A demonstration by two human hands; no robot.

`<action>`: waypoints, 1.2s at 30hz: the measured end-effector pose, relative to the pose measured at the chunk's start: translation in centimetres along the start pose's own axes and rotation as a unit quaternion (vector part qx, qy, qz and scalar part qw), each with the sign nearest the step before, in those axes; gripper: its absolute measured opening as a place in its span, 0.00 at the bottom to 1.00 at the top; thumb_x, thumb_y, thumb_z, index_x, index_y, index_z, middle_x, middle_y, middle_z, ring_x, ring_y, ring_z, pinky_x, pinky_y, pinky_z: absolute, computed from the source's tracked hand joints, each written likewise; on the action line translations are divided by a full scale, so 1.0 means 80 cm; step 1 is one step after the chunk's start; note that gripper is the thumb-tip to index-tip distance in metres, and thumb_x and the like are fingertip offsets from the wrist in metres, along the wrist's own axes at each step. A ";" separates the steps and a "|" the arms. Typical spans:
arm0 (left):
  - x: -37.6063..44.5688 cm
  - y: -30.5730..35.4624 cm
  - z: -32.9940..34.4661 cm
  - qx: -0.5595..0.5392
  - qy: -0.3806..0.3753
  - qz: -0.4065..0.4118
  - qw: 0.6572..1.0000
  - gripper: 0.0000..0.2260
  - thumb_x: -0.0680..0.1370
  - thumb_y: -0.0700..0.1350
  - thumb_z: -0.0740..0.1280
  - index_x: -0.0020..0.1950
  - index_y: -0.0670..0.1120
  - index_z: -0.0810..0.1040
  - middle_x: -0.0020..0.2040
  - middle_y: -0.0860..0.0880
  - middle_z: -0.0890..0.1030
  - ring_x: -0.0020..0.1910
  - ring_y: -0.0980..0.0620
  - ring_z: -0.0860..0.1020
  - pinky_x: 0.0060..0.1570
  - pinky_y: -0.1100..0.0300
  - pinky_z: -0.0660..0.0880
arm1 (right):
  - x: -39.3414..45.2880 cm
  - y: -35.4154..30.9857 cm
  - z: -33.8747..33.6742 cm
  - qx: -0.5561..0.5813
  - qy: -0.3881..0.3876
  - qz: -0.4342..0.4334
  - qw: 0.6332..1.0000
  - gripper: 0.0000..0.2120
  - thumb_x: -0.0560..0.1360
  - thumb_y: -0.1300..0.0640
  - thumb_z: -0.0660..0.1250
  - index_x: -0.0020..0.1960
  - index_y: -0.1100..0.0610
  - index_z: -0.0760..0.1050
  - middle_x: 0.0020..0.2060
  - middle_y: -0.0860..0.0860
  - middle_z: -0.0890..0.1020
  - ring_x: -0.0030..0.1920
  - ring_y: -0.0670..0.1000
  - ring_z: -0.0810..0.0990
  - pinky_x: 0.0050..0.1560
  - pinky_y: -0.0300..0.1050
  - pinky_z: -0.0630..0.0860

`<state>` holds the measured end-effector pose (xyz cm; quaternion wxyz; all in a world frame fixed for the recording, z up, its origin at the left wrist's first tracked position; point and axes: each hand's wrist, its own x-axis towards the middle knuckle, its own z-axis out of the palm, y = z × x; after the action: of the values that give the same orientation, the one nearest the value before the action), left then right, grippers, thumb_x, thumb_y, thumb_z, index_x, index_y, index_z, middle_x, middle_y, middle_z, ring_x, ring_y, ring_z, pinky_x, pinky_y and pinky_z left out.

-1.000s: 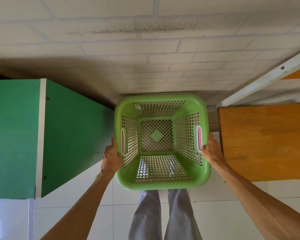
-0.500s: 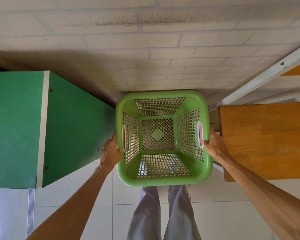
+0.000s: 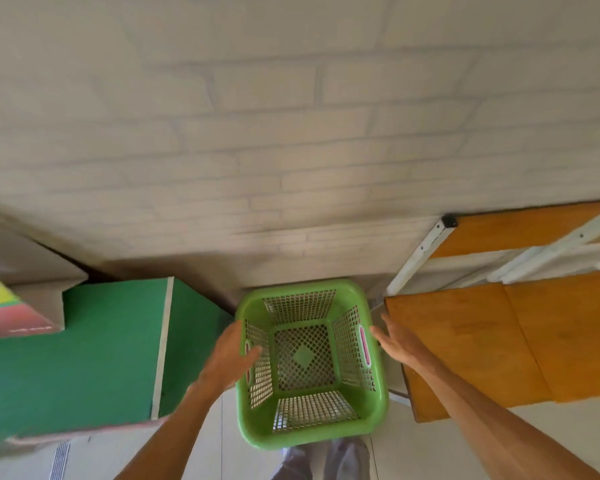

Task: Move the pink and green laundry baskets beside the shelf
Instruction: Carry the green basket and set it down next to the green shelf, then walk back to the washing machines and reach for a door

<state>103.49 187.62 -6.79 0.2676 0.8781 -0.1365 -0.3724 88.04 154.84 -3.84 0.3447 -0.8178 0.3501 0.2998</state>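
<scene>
Pale brick wall backs a tiled floor. From left: a green cabinet [image 3: 111,348], left hand [image 3: 230,353] open and holding nothing, green laundry basket [image 3: 312,433] set between cabinet and wooden shelf [image 3: 471,344], right hand [image 3: 397,344] likewise open. Empty perforated plastic, probably light and slightly flexible (grip the pink side handles [image 3: 364,345]).

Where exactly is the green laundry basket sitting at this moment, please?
In the head view the green laundry basket stands low and centre on the floor against the brick wall, between the green cabinet and the wooden shelf.
</scene>
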 end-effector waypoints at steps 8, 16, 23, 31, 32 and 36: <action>-0.038 0.158 -0.123 0.218 0.035 0.098 0.970 0.39 0.78 0.65 0.60 0.81 0.47 0.52 0.81 0.44 0.55 0.79 0.43 0.56 0.76 0.43 0.58 | -0.101 -0.029 -0.114 -0.011 0.081 -0.030 0.996 0.37 0.79 0.34 0.49 0.75 0.61 0.64 0.71 0.60 0.72 0.69 0.60 0.73 0.65 0.53 0.72; -0.049 0.295 -0.168 0.331 0.026 0.176 0.927 0.38 0.78 0.69 0.53 0.82 0.50 0.51 0.82 0.48 0.51 0.80 0.46 0.53 0.76 0.45 0.56 | -0.162 -0.007 -0.206 0.027 0.179 -0.012 0.983 0.44 0.73 0.25 0.41 0.71 0.57 0.68 0.67 0.55 0.74 0.67 0.57 0.73 0.68 0.54 0.68; -0.064 0.466 -0.087 0.363 -0.003 0.254 0.897 0.38 0.77 0.70 0.53 0.81 0.51 0.52 0.81 0.50 0.55 0.80 0.49 0.54 0.75 0.48 0.57 | -0.273 0.146 -0.286 0.054 0.277 0.054 0.958 0.35 0.81 0.36 0.48 0.77 0.60 0.61 0.75 0.58 0.67 0.73 0.58 0.68 0.70 0.53 0.67; -0.135 0.709 0.146 0.408 -0.033 0.380 0.830 0.38 0.77 0.69 0.56 0.80 0.48 0.56 0.80 0.48 0.60 0.78 0.45 0.60 0.73 0.46 0.62 | -0.433 0.450 -0.364 0.044 0.366 0.193 0.909 0.43 0.73 0.26 0.42 0.74 0.55 0.67 0.71 0.58 0.72 0.70 0.60 0.70 0.68 0.60 0.68; -0.147 0.738 0.184 0.411 -0.041 0.389 0.823 0.39 0.76 0.71 0.55 0.80 0.48 0.57 0.80 0.47 0.60 0.77 0.44 0.60 0.73 0.46 0.62 | -0.455 0.488 -0.373 0.036 0.372 0.208 0.904 0.42 0.74 0.27 0.43 0.73 0.55 0.67 0.71 0.58 0.71 0.70 0.61 0.70 0.68 0.61 0.68; -0.199 0.848 0.343 0.415 -0.088 0.436 0.794 0.42 0.75 0.73 0.54 0.80 0.47 0.56 0.80 0.44 0.60 0.77 0.43 0.61 0.74 0.45 0.61 | -0.535 0.647 -0.398 0.020 0.376 0.263 0.888 0.39 0.76 0.28 0.44 0.74 0.54 0.66 0.71 0.59 0.72 0.70 0.62 0.71 0.68 0.63 0.67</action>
<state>69.88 128.93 25.30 -0.0015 0.7156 -0.6695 -0.1992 31.02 119.12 27.69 0.1117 -0.7405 0.6613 0.0425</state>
